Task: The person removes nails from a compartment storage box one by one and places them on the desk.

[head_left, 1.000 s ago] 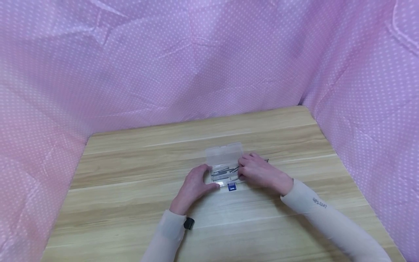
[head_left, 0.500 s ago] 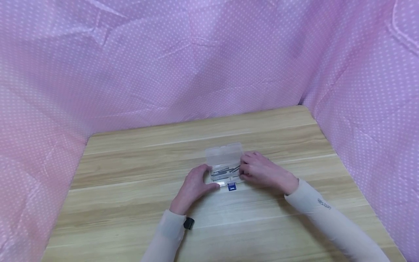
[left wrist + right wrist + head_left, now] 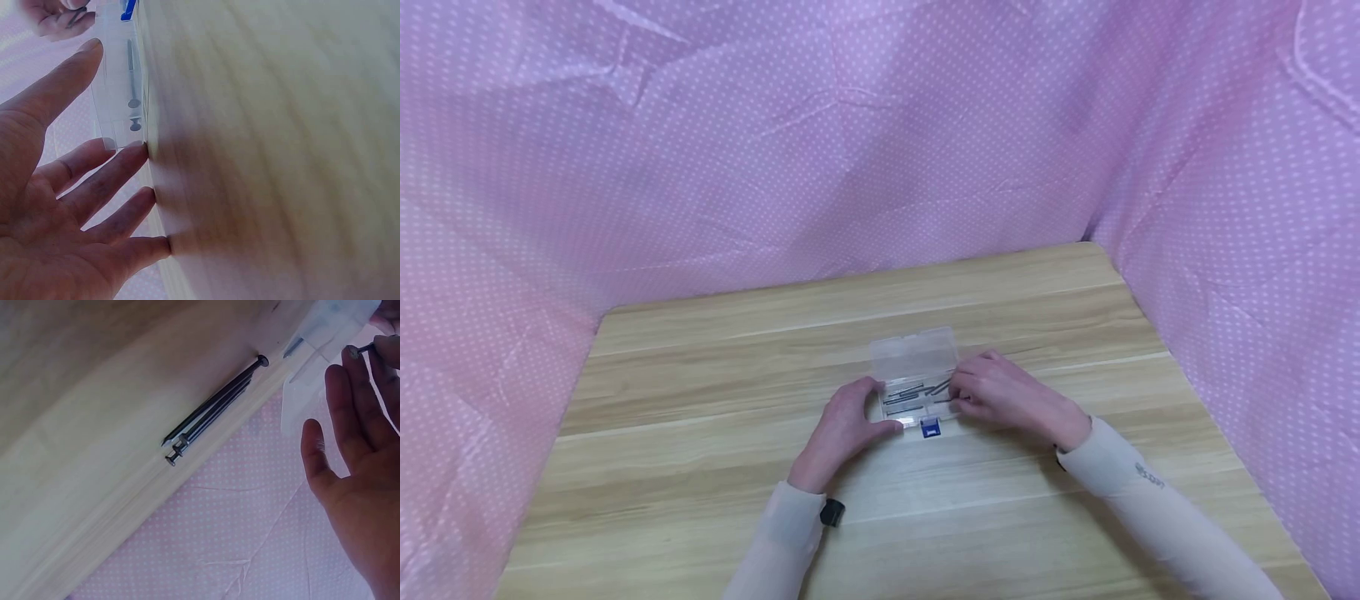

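Note:
A clear plastic box (image 3: 889, 413) lies on the table, its lid (image 3: 913, 353) folded back away from the person. Several nails (image 3: 902, 399) lie inside it, and a blue latch (image 3: 930, 427) hangs at the front. My left hand (image 3: 846, 423) holds the box's left end, thumb at the near side and fingertips at the far corner. Over the right end, my right hand (image 3: 1002, 398) pinches a nail (image 3: 364, 348) between thumb and fingertips; most of its shaft is hidden in the head view. Loose nails (image 3: 215, 403) lie on the table beside the right hand.
The wooden table (image 3: 715, 400) stands against pink dotted cloth (image 3: 820, 150) at the back and on both sides. A black wrist strap part (image 3: 832, 512) sticks out from the left cuff.
My right hand has shifted slightly right and towards the person, and now hides the loose nail head that showed behind it. The left hand and the box have stayed in place.

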Tool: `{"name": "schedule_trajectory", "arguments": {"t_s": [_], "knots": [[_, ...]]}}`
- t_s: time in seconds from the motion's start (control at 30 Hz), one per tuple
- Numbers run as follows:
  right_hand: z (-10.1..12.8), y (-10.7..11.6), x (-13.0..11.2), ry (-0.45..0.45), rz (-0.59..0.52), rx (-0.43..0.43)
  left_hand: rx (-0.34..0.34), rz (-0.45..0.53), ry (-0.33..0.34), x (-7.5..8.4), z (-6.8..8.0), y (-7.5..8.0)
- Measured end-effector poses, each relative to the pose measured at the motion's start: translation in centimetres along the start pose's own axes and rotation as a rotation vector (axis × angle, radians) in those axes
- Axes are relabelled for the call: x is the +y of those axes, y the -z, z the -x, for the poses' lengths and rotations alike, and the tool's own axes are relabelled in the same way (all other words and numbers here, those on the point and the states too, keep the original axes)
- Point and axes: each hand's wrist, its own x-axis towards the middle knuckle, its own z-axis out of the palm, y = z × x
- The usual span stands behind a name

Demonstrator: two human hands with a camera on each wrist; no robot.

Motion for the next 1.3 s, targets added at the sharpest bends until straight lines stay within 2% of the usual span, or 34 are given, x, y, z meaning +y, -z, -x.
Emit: {"name": "schedule_trajectory", "arguments": {"t_s": [0.3,0.77,1.3], "knots": [[0.4,0.4,-0.1,-0.051,-0.063,0.05,-0.002,0.003,-0.002,0.0,0.0,0.0],[1.8,0.9,0.4,-0.045,-0.062,0.117,0.0,-0.002,-0.009,-0.1,0.0,0.0],[3.2,1.5,0.9,-0.062,-0.007,0.168,0.004,0.001,-0.015,-0.2,0.1,0.0]]}}
